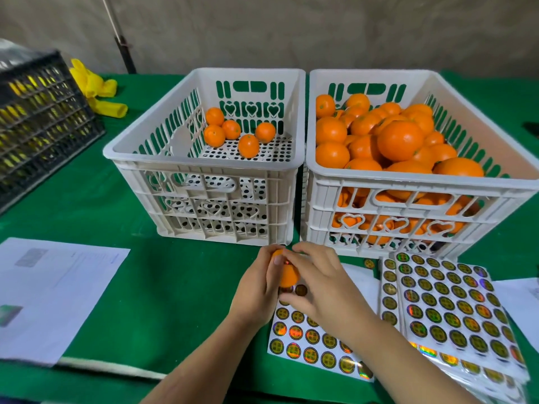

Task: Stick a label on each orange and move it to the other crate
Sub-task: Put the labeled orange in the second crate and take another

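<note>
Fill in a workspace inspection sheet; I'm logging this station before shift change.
Surface: green table.
Job's things: left crate holds five oranges; right crate piled full; sticker sheets at front right.
Clutter: papers, black crate, yellow gloves.
Hands: left hand and right hand both hold one orange over a sticker sheet.
Cables: nothing seen.
Surroundings: beige backdrop, thin pole.

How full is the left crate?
Nearly empty: the left crate holds five oranges at the back, its holed floor mostly bare.
</note>
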